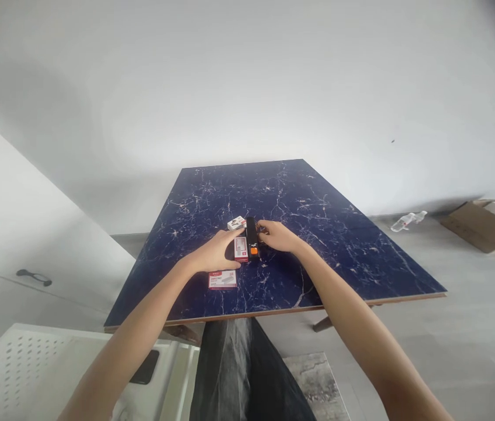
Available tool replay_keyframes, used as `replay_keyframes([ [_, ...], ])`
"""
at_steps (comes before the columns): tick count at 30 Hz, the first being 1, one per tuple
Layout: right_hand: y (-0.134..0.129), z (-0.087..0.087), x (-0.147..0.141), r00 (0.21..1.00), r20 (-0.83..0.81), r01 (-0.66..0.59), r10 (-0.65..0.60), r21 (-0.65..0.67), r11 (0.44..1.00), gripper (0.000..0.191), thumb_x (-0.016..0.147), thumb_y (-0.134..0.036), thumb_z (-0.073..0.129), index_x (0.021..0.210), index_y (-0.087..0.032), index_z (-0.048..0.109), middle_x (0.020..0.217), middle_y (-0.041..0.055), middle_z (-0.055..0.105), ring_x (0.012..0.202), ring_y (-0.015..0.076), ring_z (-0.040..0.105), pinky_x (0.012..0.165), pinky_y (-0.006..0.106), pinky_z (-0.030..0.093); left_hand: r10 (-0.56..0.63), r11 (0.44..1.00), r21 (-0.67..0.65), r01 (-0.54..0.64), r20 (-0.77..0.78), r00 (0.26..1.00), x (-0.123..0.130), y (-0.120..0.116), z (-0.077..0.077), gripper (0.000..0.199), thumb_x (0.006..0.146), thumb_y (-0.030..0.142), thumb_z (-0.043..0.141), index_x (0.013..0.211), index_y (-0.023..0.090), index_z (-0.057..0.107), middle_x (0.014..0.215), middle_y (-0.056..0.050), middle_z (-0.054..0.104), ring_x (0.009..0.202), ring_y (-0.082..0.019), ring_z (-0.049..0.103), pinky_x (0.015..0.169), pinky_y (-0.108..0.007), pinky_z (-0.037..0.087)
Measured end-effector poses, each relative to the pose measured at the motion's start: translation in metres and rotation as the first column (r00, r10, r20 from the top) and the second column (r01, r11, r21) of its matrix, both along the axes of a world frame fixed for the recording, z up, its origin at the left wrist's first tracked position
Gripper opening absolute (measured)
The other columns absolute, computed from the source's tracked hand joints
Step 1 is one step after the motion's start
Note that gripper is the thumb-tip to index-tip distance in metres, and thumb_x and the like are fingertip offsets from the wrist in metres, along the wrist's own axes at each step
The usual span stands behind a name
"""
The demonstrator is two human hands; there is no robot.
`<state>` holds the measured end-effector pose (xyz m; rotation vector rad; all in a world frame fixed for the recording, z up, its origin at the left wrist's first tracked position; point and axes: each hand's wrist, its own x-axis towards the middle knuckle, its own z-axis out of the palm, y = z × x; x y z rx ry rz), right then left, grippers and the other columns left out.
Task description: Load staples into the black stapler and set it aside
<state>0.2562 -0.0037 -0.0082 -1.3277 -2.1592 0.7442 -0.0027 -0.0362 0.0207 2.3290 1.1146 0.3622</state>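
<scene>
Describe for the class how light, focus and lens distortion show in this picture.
Head view: soft, diffuse light on the pale wall, greyer towards its left side; head view: dark upper-right corner; head view: wide-angle stretching, forearms swelling towards the bottom edge; head view: fine print on the flat red-and-white box too small and soft to read.

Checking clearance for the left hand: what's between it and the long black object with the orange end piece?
A small red-and-white box, seen in the head view between the left hand and the black object.
</scene>
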Motion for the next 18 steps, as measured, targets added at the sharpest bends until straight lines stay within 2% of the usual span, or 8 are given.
replay_keyframes([
  [3,-0.001,0.002,0.001,1.000,-0.003,-0.007,0.007,-0.028,1.000,0.022,0.084,-0.013,0.051,0.099,-0.021,0.066,0.091,0.0024,0.074,0.077,0.0161,0.067,0.070,0.023,0.046,0.016,1.000,-0.025,-0.017,-0.054,0.998,-0.023,-0.016,0.018,0.093,0.081,0.053,0.071,0.159,0.036,0.022,0.157,-0.010,0.040,0.139,-0.035,0.041,0.106,-0.044,0.042],
  [7,-0.002,0.005,0.003,0.999,0.007,-0.041,0.042,-0.031,0.999,0.021,0.085,-0.015,0.052,0.099,-0.020,0.066,0.092,0.0032,0.074,0.077,0.0161,0.066,0.070,0.024,0.045,0.103,0.985,-0.122,-0.121,-0.150,0.983,-0.047,-0.070,0.030,0.081,0.085,0.058,0.063,0.157,0.039,0.029,0.155,-0.008,0.043,0.129,-0.034,0.053,0.093,-0.037,0.050],
  [10,-0.002,0.005,0.004,0.998,0.017,-0.056,0.056,-0.004,0.998,0.023,0.085,-0.014,0.053,0.102,-0.020,0.066,0.094,0.0039,0.074,0.080,0.0163,0.067,0.073,0.024,0.045,0.096,0.967,-0.223,-0.126,-0.141,0.985,-0.047,-0.108,0.026,0.077,0.089,0.054,0.060,0.157,0.044,0.025,0.158,-0.006,0.038,0.117,-0.029,0.061,0.084,-0.033,0.053],
  [12,-0.003,0.005,0.004,0.998,0.017,-0.056,0.056,0.005,0.998,0.023,0.085,-0.015,0.054,0.103,-0.020,0.066,0.093,0.0038,0.074,0.080,0.0162,0.067,0.074,0.024,0.046,0.092,0.963,-0.243,-0.116,-0.108,0.990,-0.039,-0.120,0.020,0.079,0.089,0.050,0.061,0.156,0.047,0.022,0.162,-0.003,0.030,0.116,-0.027,0.062,0.083,-0.032,0.055],
  [15,-0.004,0.005,0.004,0.999,0.008,-0.049,0.048,0.007,0.999,0.022,0.086,-0.016,0.054,0.103,-0.020,0.067,0.092,0.0032,0.074,0.079,0.0158,0.066,0.075,0.025,0.046,0.062,0.982,-0.175,-0.077,-0.093,0.994,-0.019,-0.124,0.009,0.084,0.084,0.048,0.068,0.156,0.046,0.025,0.165,-0.002,0.022,0.131,-0.032,0.051,0.094,-0.037,0.053],
  [18,-0.004,0.005,0.004,0.999,0.003,-0.044,0.044,0.014,0.999,0.022,0.087,-0.016,0.054,0.103,-0.020,0.067,0.092,0.0031,0.073,0.080,0.0155,0.066,0.075,0.024,0.046,0.036,0.997,-0.070,-0.041,-0.066,0.997,0.004,-0.125,-0.004,0.076,0.082,0.045,0.071,0.152,0.040,0.040,0.159,-0.005,0.035,0.139,-0.035,0.043,0.107,-0.043,0.045],
])
